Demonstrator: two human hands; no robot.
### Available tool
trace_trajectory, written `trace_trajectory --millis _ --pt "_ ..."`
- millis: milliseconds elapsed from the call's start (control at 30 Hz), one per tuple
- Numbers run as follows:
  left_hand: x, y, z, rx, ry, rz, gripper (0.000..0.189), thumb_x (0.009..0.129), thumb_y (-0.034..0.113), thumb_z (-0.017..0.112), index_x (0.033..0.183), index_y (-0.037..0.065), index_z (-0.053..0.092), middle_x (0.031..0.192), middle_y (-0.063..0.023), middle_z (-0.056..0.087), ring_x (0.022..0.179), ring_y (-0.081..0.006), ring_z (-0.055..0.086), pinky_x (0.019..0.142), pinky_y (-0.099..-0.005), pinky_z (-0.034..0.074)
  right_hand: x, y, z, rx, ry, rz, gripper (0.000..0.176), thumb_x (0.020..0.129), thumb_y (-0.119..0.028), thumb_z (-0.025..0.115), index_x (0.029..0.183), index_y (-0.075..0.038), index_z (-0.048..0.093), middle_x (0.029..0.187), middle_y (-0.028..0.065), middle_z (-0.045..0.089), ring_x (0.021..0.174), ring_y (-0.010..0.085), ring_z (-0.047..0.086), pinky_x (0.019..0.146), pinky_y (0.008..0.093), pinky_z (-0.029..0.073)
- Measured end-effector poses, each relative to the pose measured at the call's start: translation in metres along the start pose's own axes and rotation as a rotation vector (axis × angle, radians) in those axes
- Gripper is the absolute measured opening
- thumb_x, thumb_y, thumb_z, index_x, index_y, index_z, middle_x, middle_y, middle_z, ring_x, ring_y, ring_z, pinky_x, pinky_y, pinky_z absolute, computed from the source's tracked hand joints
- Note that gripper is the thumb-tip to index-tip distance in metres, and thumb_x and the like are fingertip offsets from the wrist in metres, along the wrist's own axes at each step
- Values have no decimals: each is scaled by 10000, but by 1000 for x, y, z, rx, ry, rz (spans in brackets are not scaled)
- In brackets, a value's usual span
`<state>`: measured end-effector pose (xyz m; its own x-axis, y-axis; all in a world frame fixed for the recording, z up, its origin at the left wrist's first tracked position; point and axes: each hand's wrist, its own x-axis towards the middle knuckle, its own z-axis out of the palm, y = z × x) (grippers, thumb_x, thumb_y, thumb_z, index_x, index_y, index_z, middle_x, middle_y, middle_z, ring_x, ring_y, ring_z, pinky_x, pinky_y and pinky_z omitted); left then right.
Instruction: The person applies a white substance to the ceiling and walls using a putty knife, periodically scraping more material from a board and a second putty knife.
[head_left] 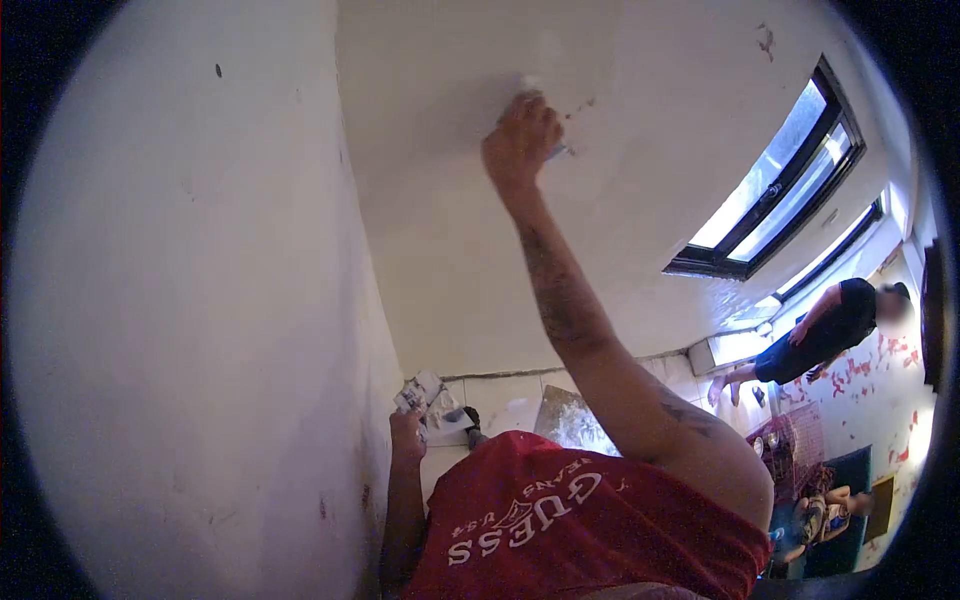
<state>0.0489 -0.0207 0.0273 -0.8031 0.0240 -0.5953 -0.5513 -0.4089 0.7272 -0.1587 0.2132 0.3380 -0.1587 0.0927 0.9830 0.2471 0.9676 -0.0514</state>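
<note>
My right hand (522, 142) is raised against the pale wall (450, 250), fingers closed around a putty knife (559, 152). Most of that tool is hidden by the hand; a bluish bit shows beside the fingers, and a whitish patch lies just above them. Down by the corner, my left hand (407, 436) is closed on a flat putty board (430, 392) smeared with white and grey paste. Part of the board is hard to make out against the light floor.
A side wall (200, 300) meets the worked wall at a corner on the left. Dark-framed windows (780, 190) open to the right. A standing person (825, 325) and a seated person (830, 515) are farther right. A stained sheet (575, 420) lies on the tiled floor (500, 390).
</note>
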Motion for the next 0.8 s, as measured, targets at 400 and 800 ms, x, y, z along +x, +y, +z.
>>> trace_trajectory --millis 400,800 --pt "-16 15 -3 629 -148 705 267 770 178 520 979 12 518 860 -112 550 745 -197 521 635 -310 420 -124 13 -91 1458 -976 588 438 664 39 456 1099 -10 428 993 141 520 905 276 522 809 384 429" --pt "-60 86 76 -219 -164 436 183 742 114 570 891 20 519 750 -71 573 633 -147 574 545 -283 475 -207 40 -172 1676 -1140 752 649 580 106 393 1211 -3 288 1117 123 435 1046 240 440 901 351 351"
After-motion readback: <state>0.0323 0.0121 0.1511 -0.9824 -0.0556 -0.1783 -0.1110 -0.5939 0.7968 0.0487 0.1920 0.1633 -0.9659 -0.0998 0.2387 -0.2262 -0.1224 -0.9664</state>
